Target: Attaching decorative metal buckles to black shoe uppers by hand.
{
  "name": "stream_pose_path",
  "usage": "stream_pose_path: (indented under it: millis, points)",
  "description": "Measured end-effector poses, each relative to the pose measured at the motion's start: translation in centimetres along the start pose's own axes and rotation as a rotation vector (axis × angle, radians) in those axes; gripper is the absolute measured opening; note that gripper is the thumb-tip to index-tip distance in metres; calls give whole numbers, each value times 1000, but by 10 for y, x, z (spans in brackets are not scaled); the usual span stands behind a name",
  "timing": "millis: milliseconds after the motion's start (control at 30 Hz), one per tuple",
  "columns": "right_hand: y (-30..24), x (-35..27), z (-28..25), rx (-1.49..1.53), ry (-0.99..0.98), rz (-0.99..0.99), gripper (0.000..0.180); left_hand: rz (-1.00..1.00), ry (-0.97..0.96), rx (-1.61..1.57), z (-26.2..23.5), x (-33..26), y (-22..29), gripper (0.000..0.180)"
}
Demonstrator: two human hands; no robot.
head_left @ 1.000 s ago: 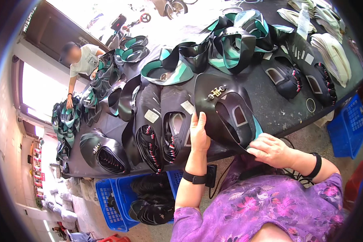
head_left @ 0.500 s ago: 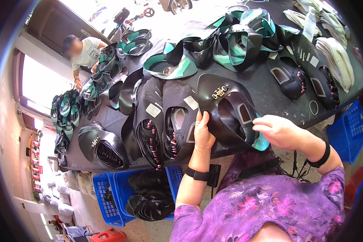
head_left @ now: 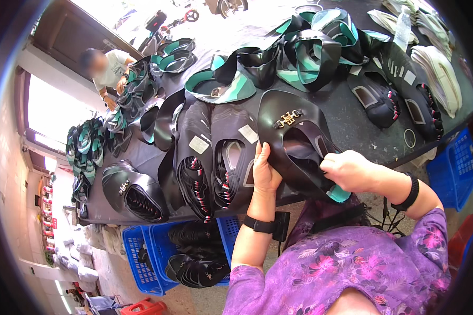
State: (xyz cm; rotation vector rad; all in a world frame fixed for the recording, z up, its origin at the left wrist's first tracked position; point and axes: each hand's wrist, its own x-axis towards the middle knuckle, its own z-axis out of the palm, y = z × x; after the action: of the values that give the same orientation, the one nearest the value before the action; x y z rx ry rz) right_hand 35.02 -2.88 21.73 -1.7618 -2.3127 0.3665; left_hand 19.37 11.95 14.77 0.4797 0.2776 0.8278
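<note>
A glossy black shoe upper [head_left: 274, 113] with a gold buckle ornament [head_left: 288, 118] is held up at the near edge of the table. My left hand [head_left: 267, 173] grips its left side, thumb up along the outer face. My right hand [head_left: 347, 170] is closed, fingertips pinched at the right edge of the opening, where a black lining with a pale-outlined patch [head_left: 321, 146] sits inside. Teal backing [head_left: 338, 194] shows below the right hand. Left of the upper lie stacks of black linings [head_left: 198, 123] with white labels and striped edges.
A stack of finished-looking black uppers [head_left: 134, 181] lies at the left. Teal-lined uppers [head_left: 220, 86] cover the table's far side. More linings [head_left: 376, 100] and white cloth bundles [head_left: 439, 73] lie at right. Blue crates [head_left: 150, 262] stand below. A co-worker [head_left: 110, 71] handles uppers at far left.
My right hand has moved left and slightly down, its fingers now closed tighter at the opening. The upper has tipped so its ornament shows more squarely. The co-worker's hands have shifted.
</note>
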Motion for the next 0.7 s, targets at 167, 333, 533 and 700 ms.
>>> stream_pose_path:
  millis: [167, 333, 533, 700]
  points:
    - [7, -16, 3, 157, 155, -93, 6, -37, 16, -83, -7, 18, 0, 23]
    - [-4, -16, 1, -99, -4, -234, 3, -88, -35, 54, -5, 28, 0, 26]
    - [11, -16, 10, 168, 238, -240, 10, 241, 258, 529, -2, 21, 1, 33]
    - [5, -18, 7, 38, 188, -278, 13, 907, 91, 1868, 22, -5, -2, 53]
